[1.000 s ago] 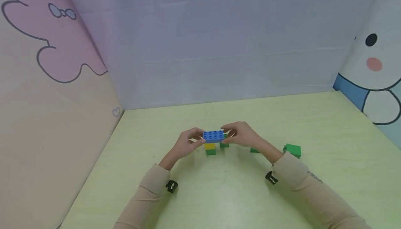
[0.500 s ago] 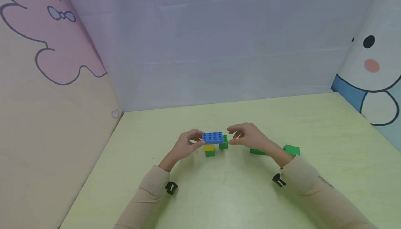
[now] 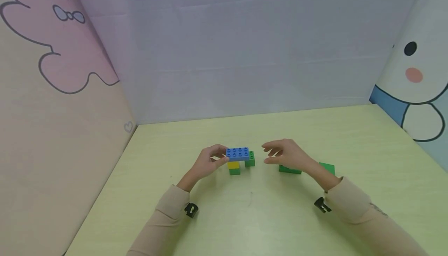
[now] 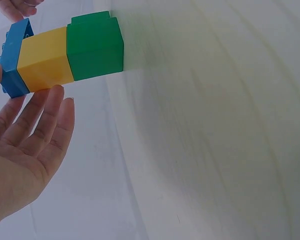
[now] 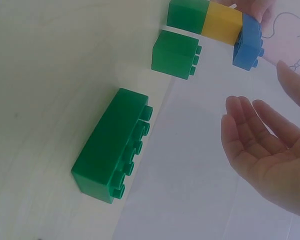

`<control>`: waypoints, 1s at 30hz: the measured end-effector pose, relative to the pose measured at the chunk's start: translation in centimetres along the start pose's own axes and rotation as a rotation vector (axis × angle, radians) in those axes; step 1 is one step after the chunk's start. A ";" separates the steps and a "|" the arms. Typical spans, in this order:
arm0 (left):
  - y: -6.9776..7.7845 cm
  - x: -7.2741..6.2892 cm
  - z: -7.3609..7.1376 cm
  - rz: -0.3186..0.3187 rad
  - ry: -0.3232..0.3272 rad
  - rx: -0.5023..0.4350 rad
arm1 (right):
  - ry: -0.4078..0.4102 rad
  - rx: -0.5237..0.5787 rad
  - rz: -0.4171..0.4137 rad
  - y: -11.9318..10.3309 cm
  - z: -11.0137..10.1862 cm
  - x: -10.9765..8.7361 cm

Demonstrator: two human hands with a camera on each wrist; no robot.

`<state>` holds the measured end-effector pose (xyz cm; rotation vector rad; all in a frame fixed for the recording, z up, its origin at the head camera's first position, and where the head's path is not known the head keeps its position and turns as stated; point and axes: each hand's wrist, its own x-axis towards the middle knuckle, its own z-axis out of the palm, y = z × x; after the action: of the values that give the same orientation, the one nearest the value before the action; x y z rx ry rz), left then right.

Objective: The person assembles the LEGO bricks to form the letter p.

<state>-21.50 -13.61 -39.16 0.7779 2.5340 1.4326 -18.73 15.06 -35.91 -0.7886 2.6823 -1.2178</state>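
My left hand [image 3: 208,162] pinches the left end of a blue building brick [image 3: 238,154], thumb in front and fingers behind. That brick sits on a yellow brick [image 4: 46,57], which stands on a green brick [image 4: 95,47]; the blue one's right end juts out past the stack. Just right of the stack, a separate green brick [image 5: 175,54] stands on the table, partly under the overhang in the head view. My right hand [image 3: 287,155] hovers farther right, holding nothing, its fingers relaxed and thumb apart from them.
A long green brick [image 5: 110,145] lies on the table [image 3: 224,217] below my right hand. Another green brick [image 3: 327,167] lies farther right, partly hidden behind the right forearm. A pale cloth wall [image 3: 217,53] closes off the table's far side.
My right hand has let go of the blue brick's right end and moved away to the right. The left hand stays on the blue brick, with the stack in place.
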 end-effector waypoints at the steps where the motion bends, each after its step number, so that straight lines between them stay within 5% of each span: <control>1: 0.0 0.0 0.0 -0.001 0.000 -0.002 | -0.001 -0.001 -0.002 0.1 -0.1 -0.1; 12: 4.1 -1.0 -0.7 -0.004 -0.012 0.008 | -0.006 0.001 -0.043 0.6 -1.0 -1.3; 30: 4.2 -1.1 -0.8 -0.002 -0.017 -0.003 | 0.001 -0.007 0.006 1.4 -2.3 -3.1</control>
<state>-19.27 -12.99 -35.34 0.7831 2.5187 1.4228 -17.26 18.88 -35.77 -0.7800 2.6889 -1.2084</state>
